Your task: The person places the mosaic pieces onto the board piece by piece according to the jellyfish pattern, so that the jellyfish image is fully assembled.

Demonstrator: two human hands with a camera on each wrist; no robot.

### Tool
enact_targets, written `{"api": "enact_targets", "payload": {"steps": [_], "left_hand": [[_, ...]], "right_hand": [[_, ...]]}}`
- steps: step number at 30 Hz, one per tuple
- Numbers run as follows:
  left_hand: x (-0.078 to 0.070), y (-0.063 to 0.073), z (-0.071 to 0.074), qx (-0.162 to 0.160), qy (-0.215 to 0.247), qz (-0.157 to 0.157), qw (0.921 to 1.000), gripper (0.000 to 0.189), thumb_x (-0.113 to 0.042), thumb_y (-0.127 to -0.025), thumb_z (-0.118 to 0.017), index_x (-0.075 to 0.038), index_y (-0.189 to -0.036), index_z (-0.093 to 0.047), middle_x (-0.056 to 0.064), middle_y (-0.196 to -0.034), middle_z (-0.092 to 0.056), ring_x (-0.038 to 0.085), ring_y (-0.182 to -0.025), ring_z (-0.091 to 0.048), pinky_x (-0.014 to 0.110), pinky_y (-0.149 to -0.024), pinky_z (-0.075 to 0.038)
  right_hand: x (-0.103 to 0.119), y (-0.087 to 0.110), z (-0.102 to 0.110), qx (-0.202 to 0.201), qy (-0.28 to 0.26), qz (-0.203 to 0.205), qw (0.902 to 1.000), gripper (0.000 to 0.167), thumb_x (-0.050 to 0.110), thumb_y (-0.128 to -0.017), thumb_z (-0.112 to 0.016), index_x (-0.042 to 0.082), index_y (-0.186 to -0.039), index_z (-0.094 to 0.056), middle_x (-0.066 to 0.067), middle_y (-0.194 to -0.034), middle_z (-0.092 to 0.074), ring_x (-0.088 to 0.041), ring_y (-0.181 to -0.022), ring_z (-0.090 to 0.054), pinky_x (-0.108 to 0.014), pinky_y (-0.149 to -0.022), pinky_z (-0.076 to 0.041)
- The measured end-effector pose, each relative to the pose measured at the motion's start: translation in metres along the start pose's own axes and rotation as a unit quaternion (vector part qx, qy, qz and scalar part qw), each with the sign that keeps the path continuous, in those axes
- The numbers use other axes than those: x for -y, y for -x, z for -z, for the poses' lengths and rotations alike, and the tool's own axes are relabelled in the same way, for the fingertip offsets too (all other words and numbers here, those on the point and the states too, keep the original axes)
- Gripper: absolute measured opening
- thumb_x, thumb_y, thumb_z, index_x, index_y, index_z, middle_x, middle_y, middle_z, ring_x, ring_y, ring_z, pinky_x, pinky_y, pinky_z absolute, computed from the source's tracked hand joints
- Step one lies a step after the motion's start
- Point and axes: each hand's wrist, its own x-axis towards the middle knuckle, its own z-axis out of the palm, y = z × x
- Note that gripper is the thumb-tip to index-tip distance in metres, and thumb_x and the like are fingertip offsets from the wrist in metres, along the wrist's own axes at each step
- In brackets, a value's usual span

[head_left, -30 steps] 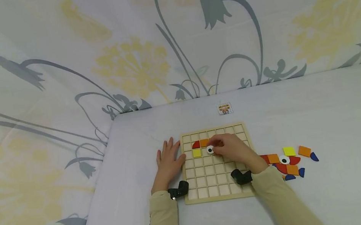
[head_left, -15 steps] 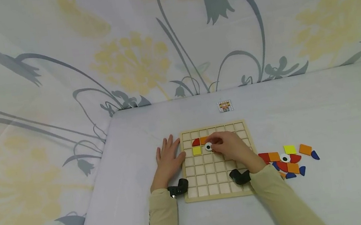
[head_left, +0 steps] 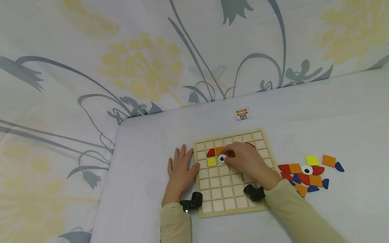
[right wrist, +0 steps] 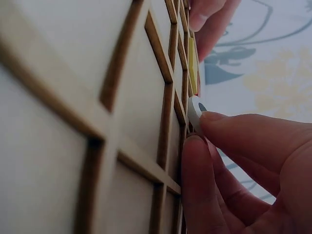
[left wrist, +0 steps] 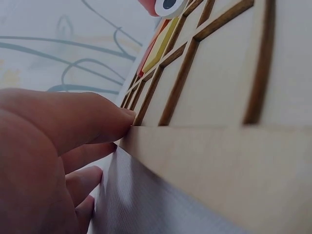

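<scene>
Presently, an eye disc is pinched by the fingers of the right hand at the grid board, just right of a yellow square; seating cannot be told. The left hand's fingers are spread, the board's edge touched by the thumb. If released unevenly, the disc could be caught on a divider. By a stray fingertip, the orange square might be dislodged.

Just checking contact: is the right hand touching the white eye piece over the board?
Touching. The right wrist view shows the right hand pinching the white eye piece, its fingertips against it.
</scene>
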Motion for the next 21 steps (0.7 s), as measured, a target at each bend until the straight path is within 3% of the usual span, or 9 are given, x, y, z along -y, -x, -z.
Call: {"api": "enact_targets", "payload": {"steps": [21], "left_hand": [[-0.0002,-0.0012,-0.0018,-0.005,-0.004,0.002,1.0,0.053,-0.029,-0.089,-0.049,-0.012,-0.137,-0.037,0.007,-0.148,-0.016,0.023,-0.135,-0.003,0.047,-0.104,0.003]], "right_hand": [[0.006,0.0005,-0.001,0.019,0.039,0.008,0.999,0.016,0.013,-0.079,-0.066,0.013,-0.095,-0.068,0.005,-0.077,-0.053,-0.011,-0.068,-0.047,-0.026,-0.059,-0.04]]}}
